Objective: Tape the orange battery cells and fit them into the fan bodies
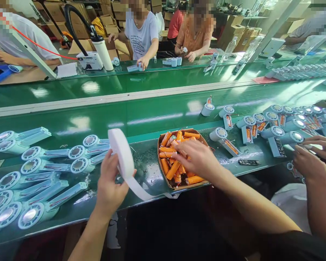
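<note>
My left hand is closed round a white roll of tape, held upright above the green bench. A strip of tape hangs off the roll toward the cardboard tray. My right hand reaches into that tray, fingers curled down among several orange batteries with thin wires. Whether it has hold of one is hidden under the hand.
Several pale blue handheld fan shells lie at the left. More fan parts with orange batteries crowd the right, where a co-worker's hands work. The green conveyor runs across. People sit opposite beside a white bottle.
</note>
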